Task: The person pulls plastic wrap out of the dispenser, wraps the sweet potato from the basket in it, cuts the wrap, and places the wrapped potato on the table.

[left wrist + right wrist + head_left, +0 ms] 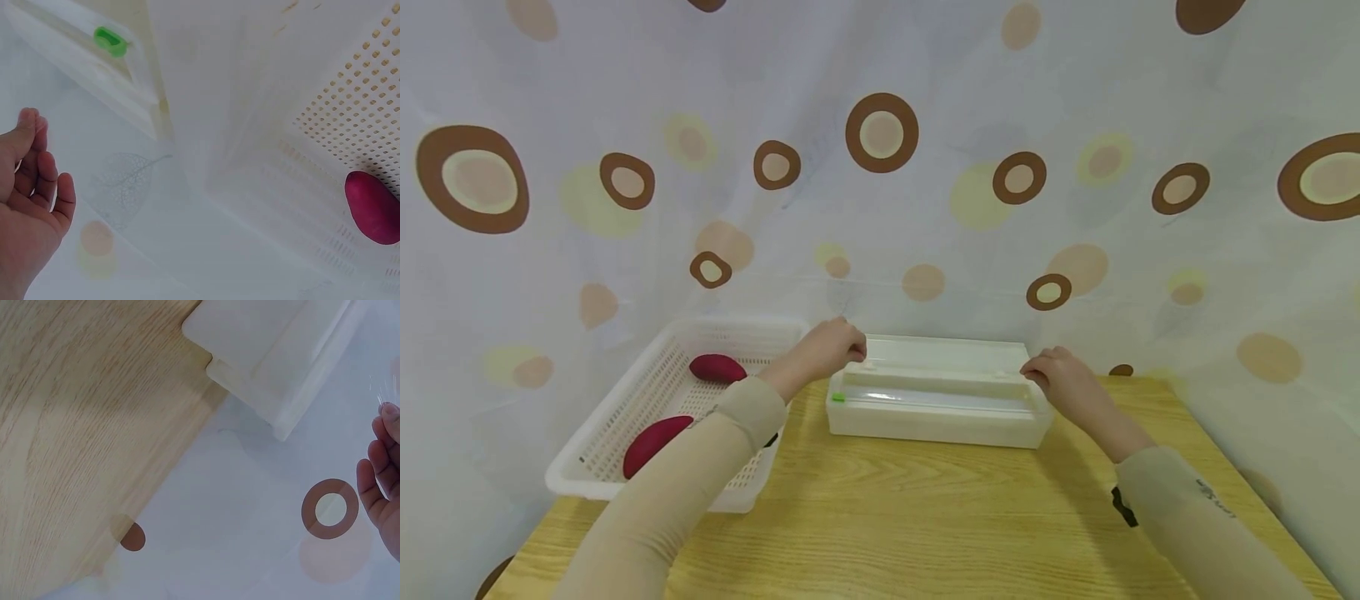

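Observation:
A long white cling film dispenser [932, 427] stands on the table against the curtain, its lid raised at the back. A green slider [838, 397] sits at its left end. My left hand [835, 346] is above the left end, thumb and forefinger pinched together, other fingers loosely curled. Above the right end, my right hand [1060, 379] pinches clear cling film [382, 398], whose creases show at the fingertips in the right wrist view. Between the hands the film is nearly invisible. At the left hand's fingertips it can hardly be made out.
Left of the dispenser stands a white perforated basket [568, 479]. Two dark red oblong items, perhaps sweet potatoes, lie inside: one at the back [718, 367], one nearer [653, 443]. Behind the wooden table [917, 517] hangs a patterned curtain [955, 75].

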### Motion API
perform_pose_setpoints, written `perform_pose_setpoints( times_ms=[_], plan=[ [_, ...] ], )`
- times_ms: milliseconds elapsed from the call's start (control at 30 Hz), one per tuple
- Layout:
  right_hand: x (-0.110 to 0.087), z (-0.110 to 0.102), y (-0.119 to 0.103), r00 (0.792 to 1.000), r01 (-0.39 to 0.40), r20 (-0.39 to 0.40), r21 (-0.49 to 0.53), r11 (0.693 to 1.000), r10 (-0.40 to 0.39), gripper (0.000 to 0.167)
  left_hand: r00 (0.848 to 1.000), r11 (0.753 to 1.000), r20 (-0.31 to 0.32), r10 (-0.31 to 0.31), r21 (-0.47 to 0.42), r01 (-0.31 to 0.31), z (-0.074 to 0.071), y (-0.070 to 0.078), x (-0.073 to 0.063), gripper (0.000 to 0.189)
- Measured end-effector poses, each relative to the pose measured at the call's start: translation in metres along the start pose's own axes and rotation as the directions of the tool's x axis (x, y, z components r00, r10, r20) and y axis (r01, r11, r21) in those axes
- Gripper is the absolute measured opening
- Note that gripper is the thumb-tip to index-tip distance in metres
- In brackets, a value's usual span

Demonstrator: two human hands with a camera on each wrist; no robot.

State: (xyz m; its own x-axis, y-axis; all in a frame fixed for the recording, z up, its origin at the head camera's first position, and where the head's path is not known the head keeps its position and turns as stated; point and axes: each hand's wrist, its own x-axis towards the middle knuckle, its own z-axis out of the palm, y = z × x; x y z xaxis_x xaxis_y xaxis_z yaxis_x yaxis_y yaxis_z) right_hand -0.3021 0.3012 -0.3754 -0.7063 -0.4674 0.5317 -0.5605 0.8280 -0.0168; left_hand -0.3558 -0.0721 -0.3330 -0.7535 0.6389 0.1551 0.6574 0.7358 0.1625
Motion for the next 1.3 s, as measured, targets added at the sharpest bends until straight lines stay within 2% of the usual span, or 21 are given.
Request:
perform_pose_setpoints(
  times_ms=[167, 433, 633, 800, 1300],
  plan=[
    [0.003, -0.003, 0.000, 1.000, 0.013, -0.010, -0.002, 1.000, -0.013, 0.007, 1.000, 1.000, -0.025, -0.007, 0.013, 0.007, -0.005, 0.002, -0.001, 0.009],
    [0.005, -0.010, -0.003, 0.999, -0.013, 0.029, -0.001, 1.000, 0.013, 0.008, 0.999, 0.999, -0.037, 0.005, 0.043, -0.004, -0.009, 0.001, 0.000, 0.009],
    [0.004, -0.013, -0.003, 1.000, 0.014, -0.008, -0.005, 1.000, -0.014, 0.009, 0.999, 0.998, -0.047, 0.016, 0.053, -0.014, -0.012, 0.003, 0.001, 0.009],
    [0.005, -0.013, -0.001, 0.997, 0.050, -0.051, -0.021, 0.999, -0.051, 0.010, 0.999, 0.998, -0.039, -0.004, 0.055, 0.006, -0.016, 0.005, 0.002, 0.010],
    [0.006, -0.024, -0.002, 0.998, 0.050, -0.039, -0.016, 0.999, -0.051, 0.011, 0.999, 0.996, -0.043, -0.015, 0.091, 0.019, -0.026, 0.005, 0.004, 0.011]
  ],
)
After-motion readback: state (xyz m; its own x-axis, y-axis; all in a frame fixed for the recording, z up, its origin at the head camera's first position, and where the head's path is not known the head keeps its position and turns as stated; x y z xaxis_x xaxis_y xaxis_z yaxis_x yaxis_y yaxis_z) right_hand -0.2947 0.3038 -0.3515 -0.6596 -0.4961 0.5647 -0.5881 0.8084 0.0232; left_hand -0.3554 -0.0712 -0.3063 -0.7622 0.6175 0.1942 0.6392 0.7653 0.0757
